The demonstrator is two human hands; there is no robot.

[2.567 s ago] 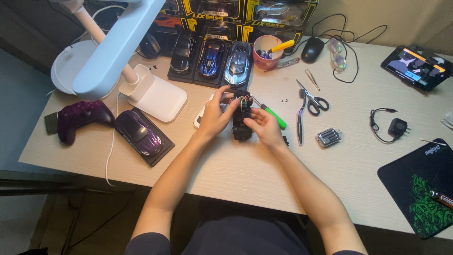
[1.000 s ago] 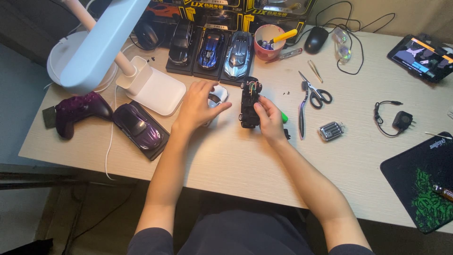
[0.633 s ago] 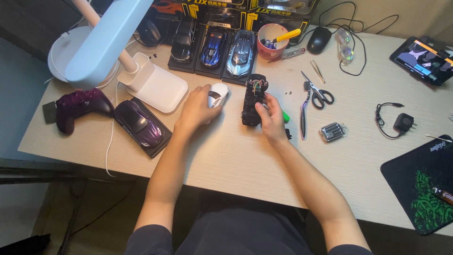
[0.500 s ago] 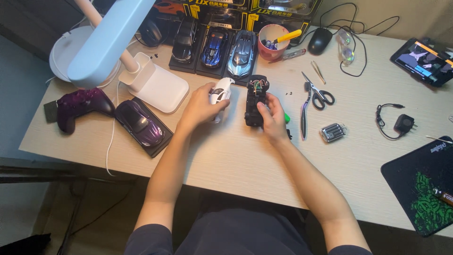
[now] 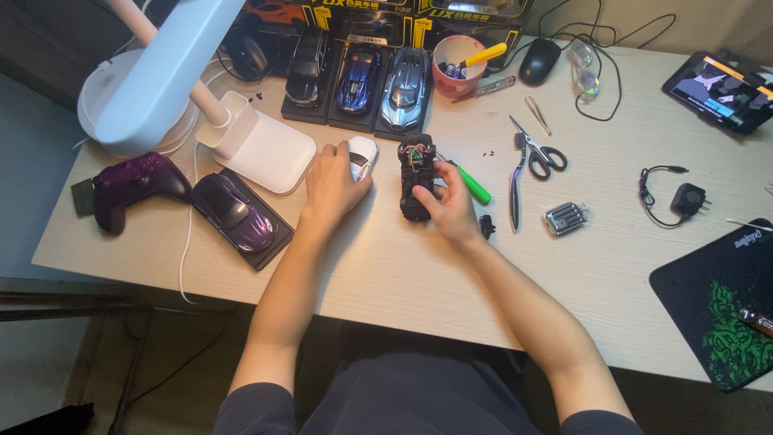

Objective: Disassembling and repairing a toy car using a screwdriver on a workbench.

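Two hands work side by side but apart: the left hand (image 5: pixel 332 187) covers one white car shell (image 5: pixel 361 155), the right hand (image 5: pixel 451 205) grips one black toy-car chassis (image 5: pixel 416 176). One purple car (image 5: pixel 235 214) sits to the left, a green screwdriver (image 5: pixel 469 183) just right of the chassis, and three boxed cars (image 5: pixel 358 79) line up behind.

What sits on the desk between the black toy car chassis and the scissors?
In the head view, a green-handled screwdriver lies between the black chassis and the scissors, just beyond the right hand holding the chassis.

Black toy-car chassis (image 5: pixel 416 179) (wiring exposed) lies flat; white body shell (image 5: pixel 361 155) beside it.
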